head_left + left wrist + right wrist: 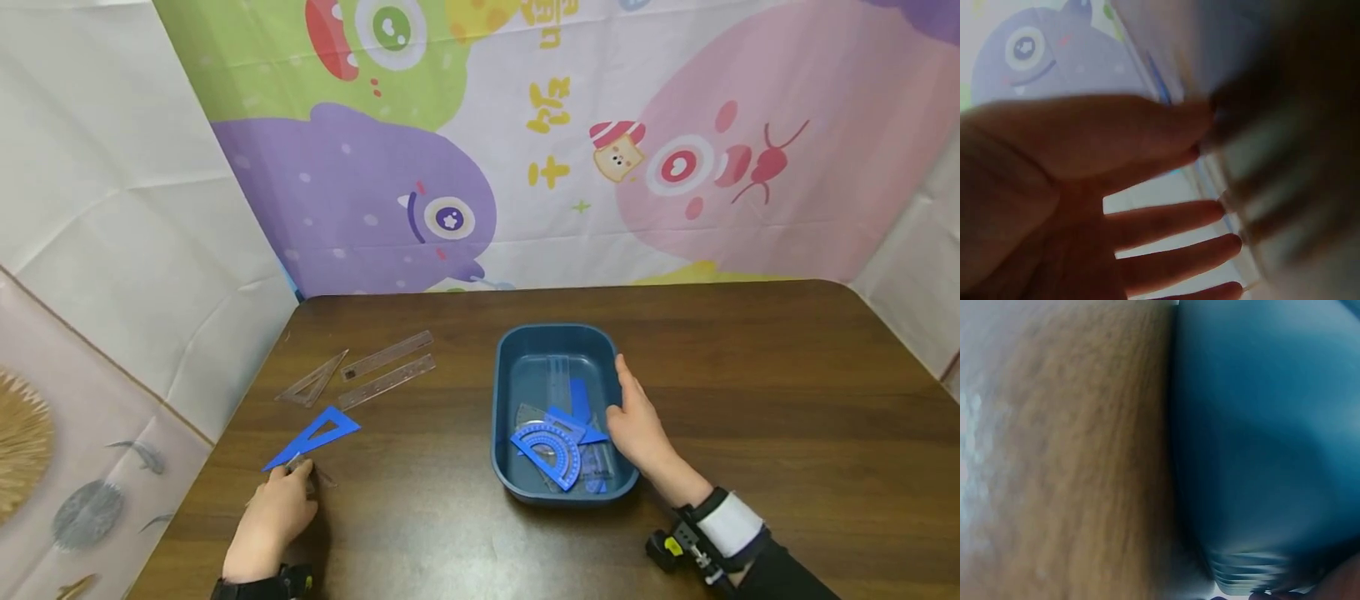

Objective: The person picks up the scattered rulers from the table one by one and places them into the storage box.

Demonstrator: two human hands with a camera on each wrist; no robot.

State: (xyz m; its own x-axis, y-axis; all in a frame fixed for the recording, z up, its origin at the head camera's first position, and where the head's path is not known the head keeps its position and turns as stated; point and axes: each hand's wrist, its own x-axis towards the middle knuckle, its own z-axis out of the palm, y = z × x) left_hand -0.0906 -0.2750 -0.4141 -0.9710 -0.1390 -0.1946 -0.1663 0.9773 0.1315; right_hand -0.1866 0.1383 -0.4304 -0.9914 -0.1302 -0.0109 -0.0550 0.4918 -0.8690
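At the table's seven to eight o'clock, the left hand [276, 512] reaches down with its fingertips at a clear plastic piece [297, 459]. From the left wrist, its fingers look long and fairly straight, with the thumb close to the index finger; blur and shadow there mean I cannot tell whether they pinch the piece. Just beyond the fingertips, toward one o'clock, lies a blue set square [292, 448], its narrow end nearest the hand. A clear set square [324, 383] rests at twelve o'clock from the blue one, and two clear rulers [386, 356] lie side by side between one and two o'clock from it.

Between two and three o'clock from the left hand stands a dark blue tray [555, 335]. The right hand [643, 425] rests against its three o'clock side, index finger straight and thumb spread from it at the rim. Inside, a blue protractor [567, 442] lies toward six or seven o'clock over a jumble of blue and clear pieces, with a clear ruler [558, 379] pointing to twelve.

Beyond the brown wooden table [750, 358], at twelve o'clock, hangs a cloth [540, 233] printed with cartoon creatures. The right wrist wears a white and black strap [726, 523].
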